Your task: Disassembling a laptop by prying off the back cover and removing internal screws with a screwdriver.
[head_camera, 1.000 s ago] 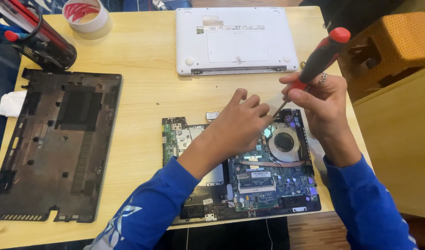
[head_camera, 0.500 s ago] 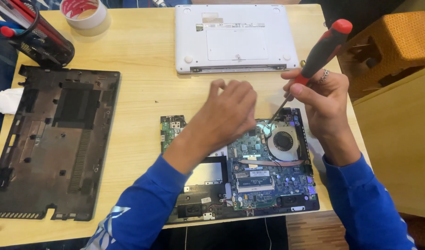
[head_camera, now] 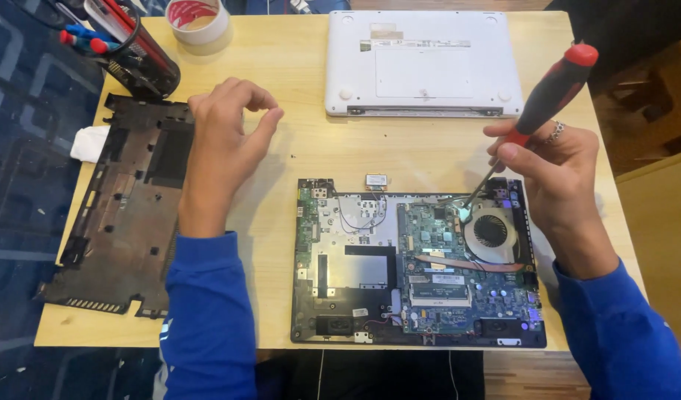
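My right hand (head_camera: 559, 174) grips the screwdriver (head_camera: 537, 111) above the fan (head_camera: 491, 230), left hand (head_camera: 226, 137) pinched nearly closed; a tip slip risks gouging the board (head_camera: 437, 244).

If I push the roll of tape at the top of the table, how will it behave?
The roll of tape lies flat on the table, so it would probably slide, not roll. It looks hollow, so likely light. Set on edge, it may roll away.

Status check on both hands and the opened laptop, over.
Right hand grips red-and-black screwdriver, tip beside cooling fan of opened black laptop. Left hand pinched above black bottom cover. Nothing blocking.
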